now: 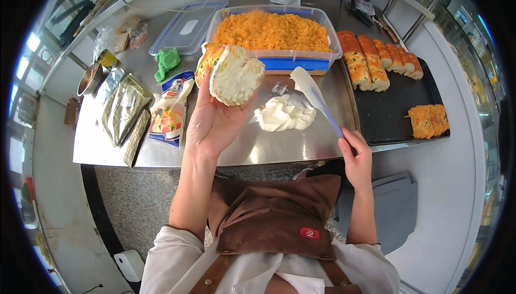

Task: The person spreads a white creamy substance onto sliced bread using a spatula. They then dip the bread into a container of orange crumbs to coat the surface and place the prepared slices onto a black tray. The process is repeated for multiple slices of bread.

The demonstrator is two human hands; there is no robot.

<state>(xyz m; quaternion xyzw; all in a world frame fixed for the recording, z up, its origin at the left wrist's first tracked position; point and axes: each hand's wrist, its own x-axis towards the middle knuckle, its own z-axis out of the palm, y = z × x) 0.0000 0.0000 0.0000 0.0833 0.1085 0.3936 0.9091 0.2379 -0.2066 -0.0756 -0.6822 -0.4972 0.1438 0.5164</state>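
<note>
Blue-white sauce pouch (171,108) lies beside green foil packets (122,108), left of hand

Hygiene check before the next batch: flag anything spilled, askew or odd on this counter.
A mound of white cream lies straight on the bare steel counter, not in a bowl. The container lid lies loose beside the tub of orange shreds. One coated roll sits apart from the row on the black tray.

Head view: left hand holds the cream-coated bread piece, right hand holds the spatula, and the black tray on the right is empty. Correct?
Not quite. The head view shows the black tray holding topped bread rolls. The left hand does hold the bread piece; the right hand holds the spatula.
</note>
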